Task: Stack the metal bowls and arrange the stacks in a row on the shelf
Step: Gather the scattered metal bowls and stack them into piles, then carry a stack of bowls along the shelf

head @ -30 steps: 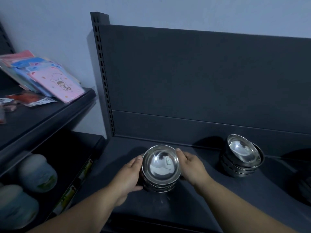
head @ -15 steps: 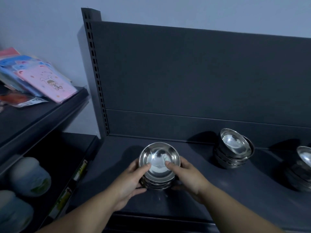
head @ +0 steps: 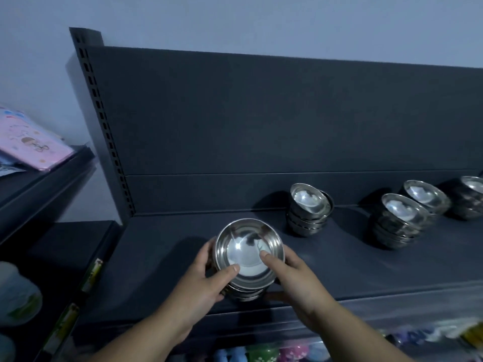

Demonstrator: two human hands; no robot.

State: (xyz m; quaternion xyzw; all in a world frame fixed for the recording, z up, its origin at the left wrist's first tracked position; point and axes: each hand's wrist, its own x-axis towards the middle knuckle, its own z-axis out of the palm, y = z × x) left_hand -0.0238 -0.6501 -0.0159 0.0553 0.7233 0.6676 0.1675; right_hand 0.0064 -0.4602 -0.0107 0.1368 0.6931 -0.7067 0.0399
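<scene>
While both hands grasp one stack of metal bowls [head: 248, 257] at lower centre of the frame, four further stacks stand on the dark shelf [head: 156, 257] toward the right. Left hand [head: 201, 283] and right hand [head: 298, 280] flank the stack, each with its thumb hooked over the rim into the top bowl and its fingers curled round the wall below; neither is released. The stack sits near the shelf's front edge; whether its base rests on the surface or is just clear cannot be told. Progress, as judged: stacking appears largely done, but the row is not yet formed. The nearest stack [head: 309, 209], right of centre by the back panel [head: 261, 113], looks unevenly nested at its top. Farther right, a forward stack [head: 398, 222] stands just in front of a rear stack [head: 424, 195], and an edge stack [head: 470, 198] is cut by the right border. The grasped stack lies well forward of these, so alignment remains.
</scene>
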